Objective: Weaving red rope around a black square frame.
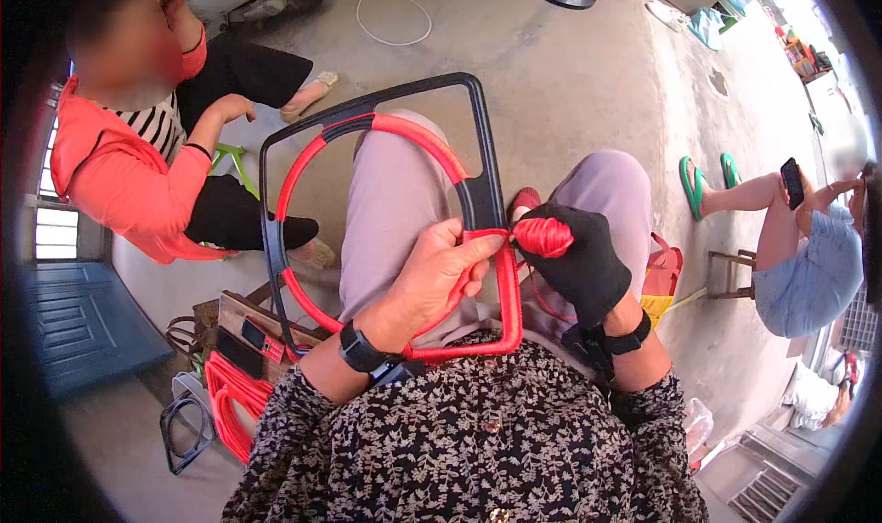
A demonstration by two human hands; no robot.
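From the head view we look down on a black plastic frame (478,192), a rounded square with a ring inside it, resting across our lap over the pale mauve trousers (390,202); we judge the work to be mid-wrap, since red cord (508,293) already covers the near right rail, the near edge and most of the inner ring, while the far rail and left side show bare black. Our left hand (432,280), bare, is curled around the near right rail, thumb and fingers pinching the frame where the wrapping ends; our right hand (579,257), in a black knitted glove, is clenched around a small wound bobbin of red cord (542,236) held just beside that same rail. We judge the next move calls for passing the bobbin through the opening and drawing the turn tight against the last one, with the left grip keeping the frame from twisting.

The frame looks rigid and smooth with a dull sheen; the cord looks glossy and lies in close ribs; the glove is matte and soft. At our near left lie a bundle of wrapped red frames (230,399) and an unwrapped black frame (184,422) on the concrete floor (551,82); a person in a coral jacket (119,183) sits at the far left; another person holding a phone (792,181) sits at the right.
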